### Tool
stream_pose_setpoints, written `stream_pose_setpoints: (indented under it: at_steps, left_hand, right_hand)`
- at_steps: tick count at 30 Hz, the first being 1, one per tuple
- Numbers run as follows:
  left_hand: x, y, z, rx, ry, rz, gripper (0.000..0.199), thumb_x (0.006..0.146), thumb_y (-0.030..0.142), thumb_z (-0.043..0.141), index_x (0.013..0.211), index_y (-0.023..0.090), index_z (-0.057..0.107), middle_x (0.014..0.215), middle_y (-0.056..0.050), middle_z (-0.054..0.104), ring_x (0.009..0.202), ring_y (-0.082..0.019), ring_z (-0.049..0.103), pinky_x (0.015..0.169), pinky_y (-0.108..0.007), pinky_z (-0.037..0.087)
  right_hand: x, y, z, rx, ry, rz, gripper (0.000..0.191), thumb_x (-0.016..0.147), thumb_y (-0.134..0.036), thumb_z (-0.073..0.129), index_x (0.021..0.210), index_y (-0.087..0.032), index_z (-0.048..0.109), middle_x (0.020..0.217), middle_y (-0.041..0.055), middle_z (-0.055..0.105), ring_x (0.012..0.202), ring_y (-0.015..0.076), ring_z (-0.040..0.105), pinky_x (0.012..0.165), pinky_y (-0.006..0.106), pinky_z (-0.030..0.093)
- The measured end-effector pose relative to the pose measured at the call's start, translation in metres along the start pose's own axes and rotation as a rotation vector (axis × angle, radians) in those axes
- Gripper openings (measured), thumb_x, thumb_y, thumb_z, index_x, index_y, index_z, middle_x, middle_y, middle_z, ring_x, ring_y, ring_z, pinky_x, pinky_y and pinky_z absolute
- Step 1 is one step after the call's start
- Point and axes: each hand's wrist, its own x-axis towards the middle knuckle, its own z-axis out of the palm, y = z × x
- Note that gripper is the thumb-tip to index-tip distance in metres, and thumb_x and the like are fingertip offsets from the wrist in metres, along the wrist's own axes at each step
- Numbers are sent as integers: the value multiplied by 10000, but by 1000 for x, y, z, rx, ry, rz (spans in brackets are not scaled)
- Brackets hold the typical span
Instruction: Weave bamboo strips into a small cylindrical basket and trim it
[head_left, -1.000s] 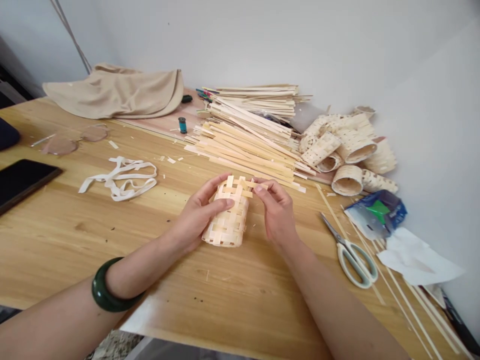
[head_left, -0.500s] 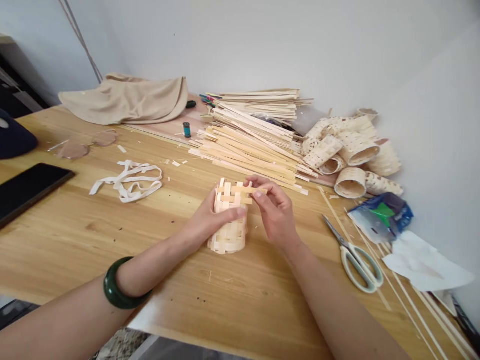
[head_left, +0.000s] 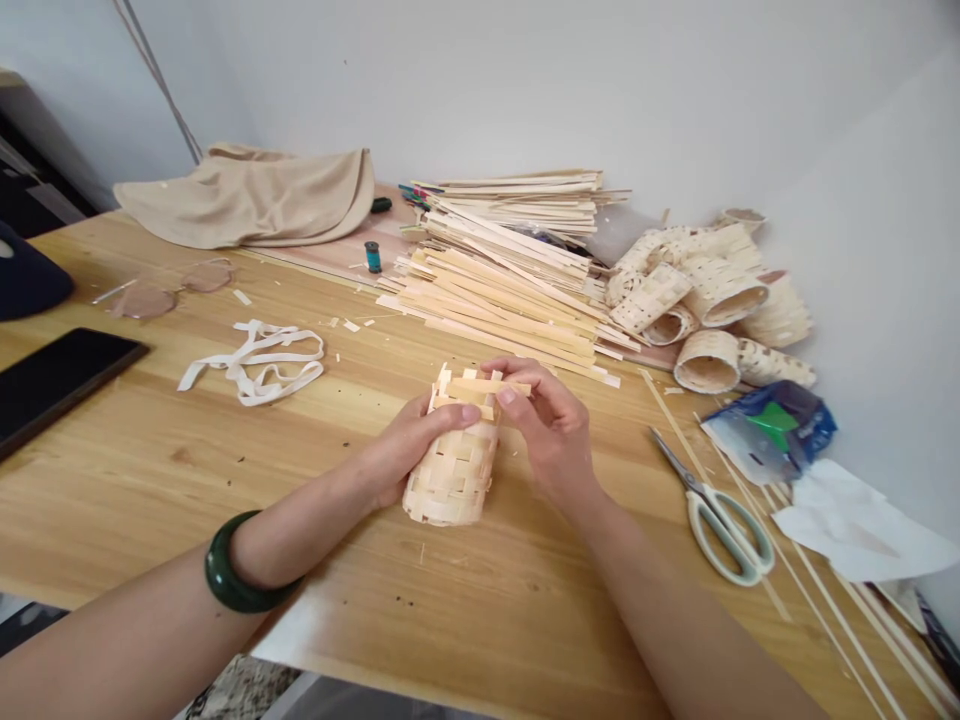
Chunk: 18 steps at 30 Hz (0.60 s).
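Observation:
A small cylindrical basket (head_left: pixel 450 480) of pale woven wood strips leans slightly in front of me, its upright strip ends poking up at the top. My left hand (head_left: pixel 409 440) is wrapped round its left side, thumb pressed across the front near the upper rows. At the upper right, my right hand (head_left: pixel 551 420) pinches the free end of a yellowish strip (head_left: pixel 484 386) between thumb and fingers. That strip runs across the basket's top row. The right hand's fingertips are partly hidden behind the basket.
Right of my hands lie scissors (head_left: pixel 720 520), a blue packet (head_left: pixel 772 430), white paper (head_left: pixel 862 520) and long thin strips. Behind are piled wood strips (head_left: pixel 510 300) and several woven tubes (head_left: pixel 709 360). Leftward are white ribbon (head_left: pixel 259 360), a phone (head_left: pixel 60 385), glasses (head_left: pixel 161 290) and a thread spool (head_left: pixel 373 257).
The basket has tilted, its base shifting left and toward me. My left thumb has moved up and left onto the upper rows. My right hand still pinches the strip's end.

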Motion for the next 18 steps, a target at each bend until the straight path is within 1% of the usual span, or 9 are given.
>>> stream_pose_setpoints:
  at_steps: [4,6,8,10,14,18]
  left_hand:
    - [-1,0,2,-49,6,47,519,587,423,851,1000,172,661,736,-13,686,609,-174,627,567,-287,523]
    - [-1,0,2,-64,8,54,546,595,431,849,1036,168,664,757,-23,700,623,-176,635,573,-284,529]
    - [0,0,1,-70,6,56,536,605,427,846,1037,165,666,764,-27,706,627,-171,639,577,-276,532]
    - [0,-1,1,-84,-6,55,526,615,424,839,1043,175,661,739,-11,696,605,-166,633,561,-272,529]
    - [1,-3,0,-121,-1,69,520,628,425,833,1061,193,661,703,19,673,571,-157,624,555,-276,538]
    - [1,-4,-1,-131,14,46,470,622,447,832,977,187,665,682,5,677,551,-168,628,542,-292,541]
  right_hand:
    - [0,0,-1,-90,-77,-89,50,929,-298,664,887,-277,681,1137,49,697,1176,246,641,1046,481,506]
    - [-1,-1,1,-114,-82,-93,36,926,-272,672,892,-282,674,1134,47,701,1212,248,627,1078,493,484]
    - [-2,-2,3,-136,-61,-65,52,933,-259,668,885,-276,660,1157,50,695,1242,241,611,1108,493,460]
    - [-3,-2,4,-136,-63,-24,60,945,-269,657,886,-269,645,1235,58,670,1274,235,593,1117,482,455]
    - [-3,1,5,-28,-108,31,86,958,-322,641,903,-261,613,1378,63,590,1247,222,614,1056,441,519]
    - [-2,7,7,41,-108,51,130,939,-353,671,894,-261,591,1458,65,552,1289,218,597,1087,433,510]
